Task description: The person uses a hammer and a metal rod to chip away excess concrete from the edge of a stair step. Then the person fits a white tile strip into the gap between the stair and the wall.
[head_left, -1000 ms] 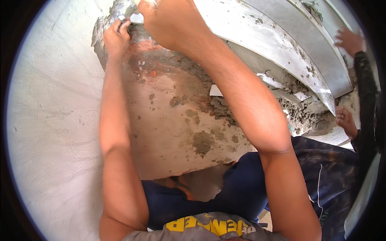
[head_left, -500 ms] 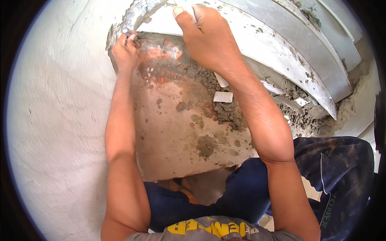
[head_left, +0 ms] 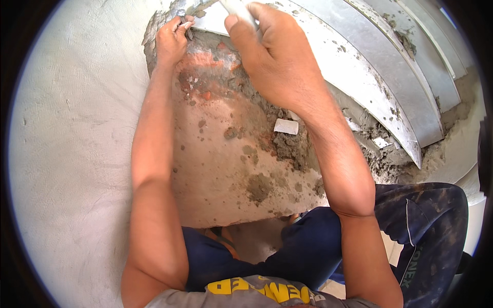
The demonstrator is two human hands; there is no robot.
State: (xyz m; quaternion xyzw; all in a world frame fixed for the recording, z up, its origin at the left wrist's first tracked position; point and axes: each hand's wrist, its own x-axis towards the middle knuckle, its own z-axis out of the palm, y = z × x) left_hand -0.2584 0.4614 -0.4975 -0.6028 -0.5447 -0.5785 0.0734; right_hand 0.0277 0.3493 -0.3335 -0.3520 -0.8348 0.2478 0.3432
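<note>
My left hand (head_left: 172, 42) is closed around a short dark metal rod (head_left: 188, 33) at the broken edge of the wall, beside the near left end of a white stair slab (head_left: 213, 20). The rod's kind does not show clearly. My right hand (head_left: 280, 54) grips a pale, whitish handle (head_left: 238, 9) raised over the slab; its far end is cut off by the top edge of the picture. Below the hands, exposed red brick (head_left: 203, 60) and grey mortar (head_left: 292, 149) show on the step surface (head_left: 215, 164).
A plastered wall (head_left: 77, 128) runs along my left. Curved grey and white stair slabs (head_left: 405, 92), spattered with mortar, rise at the upper right. A small white tile piece (head_left: 286, 127) lies on the mortar. My bent knee (head_left: 426, 215) is at lower right.
My left hand has moved farther up along the broken wall edge with the rod. My right hand has shifted slightly right with the handle, and the view has shifted a little.
</note>
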